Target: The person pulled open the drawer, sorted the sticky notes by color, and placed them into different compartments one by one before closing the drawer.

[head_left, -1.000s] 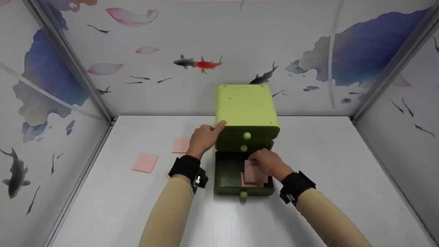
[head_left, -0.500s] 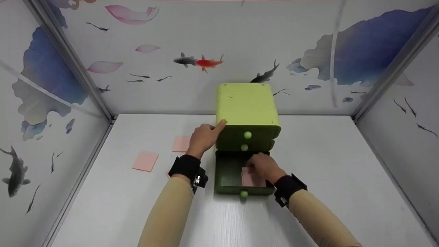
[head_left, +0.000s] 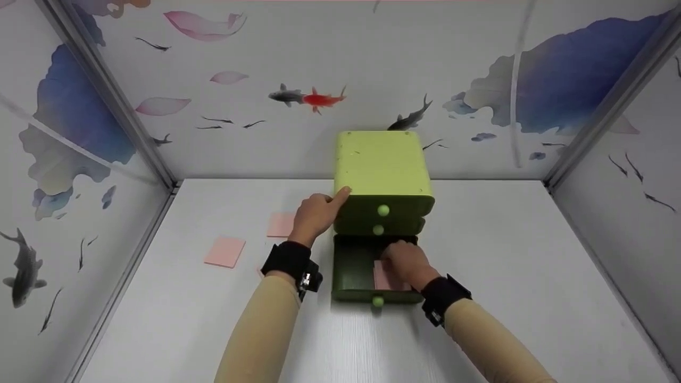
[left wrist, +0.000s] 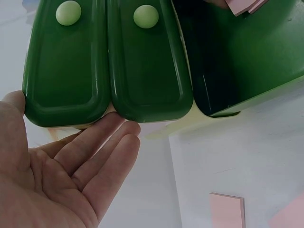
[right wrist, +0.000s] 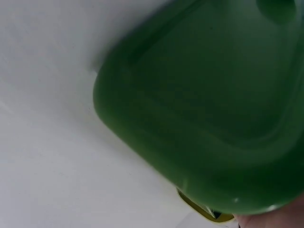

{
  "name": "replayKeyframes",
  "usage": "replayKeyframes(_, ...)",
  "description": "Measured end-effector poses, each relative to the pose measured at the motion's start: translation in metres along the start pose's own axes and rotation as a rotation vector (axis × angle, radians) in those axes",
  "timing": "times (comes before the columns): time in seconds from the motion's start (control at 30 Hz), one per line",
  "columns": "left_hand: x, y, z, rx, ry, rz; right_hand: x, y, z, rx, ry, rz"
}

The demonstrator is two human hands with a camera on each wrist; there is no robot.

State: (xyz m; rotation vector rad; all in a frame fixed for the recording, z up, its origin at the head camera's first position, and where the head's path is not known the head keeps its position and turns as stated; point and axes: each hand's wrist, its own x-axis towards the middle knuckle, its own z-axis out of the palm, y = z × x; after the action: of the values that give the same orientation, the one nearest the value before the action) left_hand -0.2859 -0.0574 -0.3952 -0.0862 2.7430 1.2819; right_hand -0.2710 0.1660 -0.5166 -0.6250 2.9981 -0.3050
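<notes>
A small green drawer cabinet (head_left: pixel 380 162) stands by the back wall, its bottom drawer (head_left: pixel 354 266) pulled out. My left hand (head_left: pixel 315 215) steadies the cabinet's left side, thumb at the top front edge; in the left wrist view its fingers are extended along the side. My right hand (head_left: pixel 408 261) is down inside the drawer with curled fingers, pinching a pink sticky-note pad (head_left: pixel 387 277) at its upper edge. The hand covers part of the pads there, and the fingertips are hidden in the head view. In the left wrist view, stacked pink pads (left wrist: pixel 244 5) show beside the right fingers.
Left of the cabinet, a pink pad (head_left: pixel 225 252) and another pink pad (head_left: pixel 280 224) lie on the white table (head_left: pixel 159 319). A sliver of pink shows beside the left wrist. The two upper drawers, with round knobs, are closed. Printed walls enclose the table.
My right hand has lowered the pink pad into the drawer, onto the pink pad lying there, and moved slightly left. The left hand has stayed on the cabinet.
</notes>
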Motion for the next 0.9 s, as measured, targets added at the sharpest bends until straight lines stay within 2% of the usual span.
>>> replayKeyframes(0.17, -0.001, -0.001, 0.003, 0.007, -0.007, 0.018, -0.008, 0.001, 0.000, 0.015, 0.020, -0.021)
replayKeyframes(0.27, 0.000, -0.002, 0.005, 0.015, -0.007, 0.032, -0.014, 0.002, -0.007, 0.089, 0.028, -0.033)
replayKeyframes(0.47, 0.001, -0.003, 0.005, 0.008, 0.003, 0.038, -0.023, 0.010, -0.030, 0.217, 0.047, -0.013)
replayKeyframes(0.7, 0.002, -0.002, 0.000, 0.009, -0.003, 0.032, -0.035, 0.029, -0.060, 0.233, 0.062, -0.044)
replayKeyframes(0.9, 0.000, -0.003, -0.004, 0.001, -0.043, 0.045, -0.043, 0.056, -0.085, 0.300, 0.048, 0.016)
